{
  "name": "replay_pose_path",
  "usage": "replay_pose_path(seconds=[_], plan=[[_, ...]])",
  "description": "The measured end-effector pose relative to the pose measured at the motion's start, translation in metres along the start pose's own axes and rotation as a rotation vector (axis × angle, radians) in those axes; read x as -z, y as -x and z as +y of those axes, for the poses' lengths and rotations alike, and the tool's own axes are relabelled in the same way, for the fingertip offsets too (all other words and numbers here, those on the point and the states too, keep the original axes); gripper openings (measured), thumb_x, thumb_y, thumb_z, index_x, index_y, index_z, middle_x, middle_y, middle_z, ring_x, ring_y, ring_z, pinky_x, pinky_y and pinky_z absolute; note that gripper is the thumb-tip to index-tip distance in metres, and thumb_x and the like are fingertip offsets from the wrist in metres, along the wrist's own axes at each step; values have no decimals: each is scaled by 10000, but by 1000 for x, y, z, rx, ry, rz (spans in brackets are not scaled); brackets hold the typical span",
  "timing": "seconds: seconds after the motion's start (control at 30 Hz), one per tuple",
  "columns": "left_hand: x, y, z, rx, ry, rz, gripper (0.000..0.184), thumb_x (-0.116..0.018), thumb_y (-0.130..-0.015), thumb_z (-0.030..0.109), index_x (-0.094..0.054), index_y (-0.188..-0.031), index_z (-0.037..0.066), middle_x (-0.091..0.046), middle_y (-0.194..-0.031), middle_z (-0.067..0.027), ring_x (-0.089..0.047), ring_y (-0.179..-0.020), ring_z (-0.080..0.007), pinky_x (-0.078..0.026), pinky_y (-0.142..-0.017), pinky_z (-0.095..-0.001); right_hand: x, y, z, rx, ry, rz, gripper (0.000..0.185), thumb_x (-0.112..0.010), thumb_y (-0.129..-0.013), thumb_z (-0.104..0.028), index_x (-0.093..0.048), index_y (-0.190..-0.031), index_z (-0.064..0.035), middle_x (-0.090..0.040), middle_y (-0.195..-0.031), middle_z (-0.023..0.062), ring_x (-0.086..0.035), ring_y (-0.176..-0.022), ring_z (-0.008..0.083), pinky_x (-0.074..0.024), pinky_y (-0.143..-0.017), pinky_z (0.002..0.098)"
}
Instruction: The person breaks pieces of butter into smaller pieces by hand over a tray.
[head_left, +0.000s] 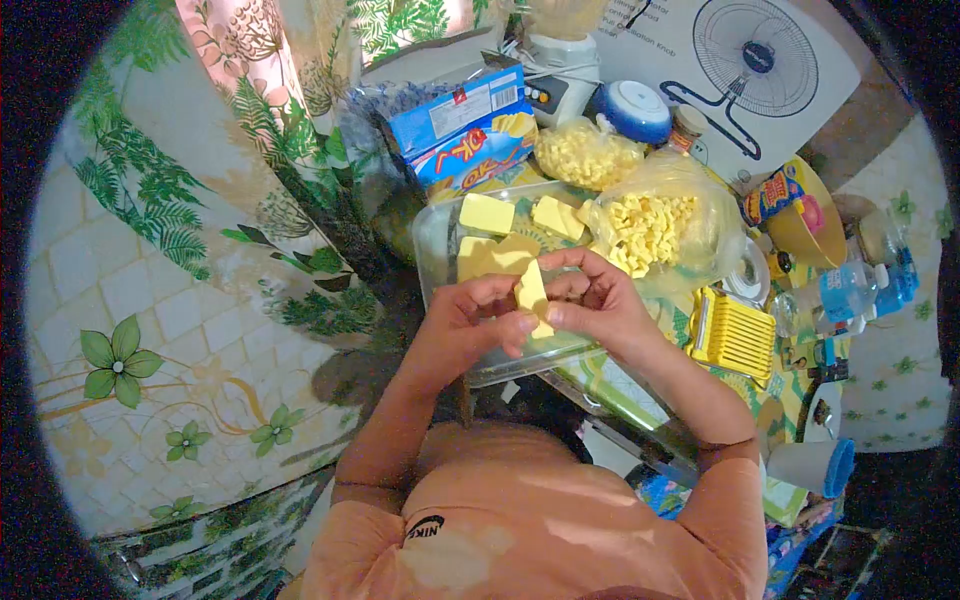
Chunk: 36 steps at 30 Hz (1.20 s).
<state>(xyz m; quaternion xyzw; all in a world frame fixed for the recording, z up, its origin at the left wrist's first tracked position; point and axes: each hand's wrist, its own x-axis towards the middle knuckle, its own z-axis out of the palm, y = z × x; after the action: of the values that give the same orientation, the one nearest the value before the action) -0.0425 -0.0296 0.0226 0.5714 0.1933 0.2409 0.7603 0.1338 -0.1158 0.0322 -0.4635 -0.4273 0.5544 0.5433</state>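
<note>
Both hands hold a pale yellow slab that looks like cheese (533,297), tilted on edge, above a clear plastic tray (433,300). My left hand (472,315) pinches its left and lower side with thumb and fingers. On the other side, my right hand (595,295) grips it with the thumb at its lower edge. In the tray behind lie several more yellow blocks (487,214), some partly hidden by my hands. To the right, a clear plastic bag (712,225) holds small cut yellow pieces (645,228). Beyond my right wrist rests a yellow slicer with parallel slots (735,335).
A blue box (465,130), a second bag of yellow pieces (585,155), a blue bowl (637,110) and a blender (560,75) stand behind. Plastic bottles (845,292), a yellow container (818,225) and a white cup with blue rim (815,467) line the right side.
</note>
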Motion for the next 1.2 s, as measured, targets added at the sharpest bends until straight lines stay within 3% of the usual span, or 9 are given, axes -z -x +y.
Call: replay_pose_path(seconds=[0.1, 0.3, 0.63, 0.73, 0.93, 1.03, 1.13, 1.2], plan=[[1, -1, 0, -42, -10, 9, 394, -669, -744, 103, -552, -1088, -52, -633, -866, -93, -605, -680, -131, -513, -586, -268, -3, -1, -2, 63, -14, -39, 540, -683, -740, -16, -420, -1211, -46, -631, -968, 68, -594, -882, 127, -454, -793, 273], [8, 0, -4, 22, -9, -32, 393, -680, -771, 112, -542, -1114, -20, -603, -854, -38, -558, -680, -87, -476, -582, -235, -1, -2, -3, -6, -46, -50, 578, -673, -730, 16, -396, -1232, -57, -626, -978, 85, -594, -922, 155, -450, -835, 292], [7, 1, -1, 85, 67, 4, 514, -692, -732, 145, -497, -1172, -37, -622, -867, -86, -597, -671, -134, -509, -600, -260, -2, -3, -2, 9, -71, -64, 505, -643, -782, -3, -398, -1217, -72, -624, -999, 93, -586, -906, 140, -466, -784, 276], [9, -2, -11, -97, 30, 22, 580, -706, -739, 131, -443, -1247, 36, -588, -905, -34, -540, -691, -84, -463, -614, -225, -1, -3, -1, -2, -44, -18, 455, -636, -795, -23, -421, -1193, -70, -625, -992, 90, -590, -874, 132, -484, -739, 270], [6, 2, -6, -175, -226, 55, 723, -743, -677, 161, -396, -1310, 125, -541, -1024, -40, -532, -777, -113, -462, -663, -251, 0, -5, 3, -18, -97, 35, 391, -631, -811, -68, -458, -1161, -72, -625, -939, 71, -591, -799, 118, -507, -650, 265], [6, 3, -7, -204, -304, 59, 655, -737, -681, 166, -455, -1271, 123, -523, -1060, -42, -528, -798, -125, -461, -673, -258, 1, -5, 7, -53, -131, 20, 379, -623, -822, -95, -458, -1163, -71, -622, -901, 59, -588, -773, 110, -509, -632, 264], [10, -1, -11, -342, -536, 64, 522, -725, -696, 176, -543, -1182, 114, -533, -1022, -41, -525, -810, -127, -457, -663, -255, -1, -4, 3, -94, -180, 21, 343, -611, -836, -120, -474, -1145, -64, -618, -881, 53, -583, -749, 98, -508, -611, 258], [8, -3, -8, -406, -513, 86, 415, -685, -750, 186, -568, -1134, 82, -554, -967, -39, -529, -789, -118, -450, -645, -245, 2, -4, 7, -99, -199, 13, 307, -602, -845, -137, -494, -1121, -58, -616, -883, 50, -579, -744, 90, -506, -597, 254]])
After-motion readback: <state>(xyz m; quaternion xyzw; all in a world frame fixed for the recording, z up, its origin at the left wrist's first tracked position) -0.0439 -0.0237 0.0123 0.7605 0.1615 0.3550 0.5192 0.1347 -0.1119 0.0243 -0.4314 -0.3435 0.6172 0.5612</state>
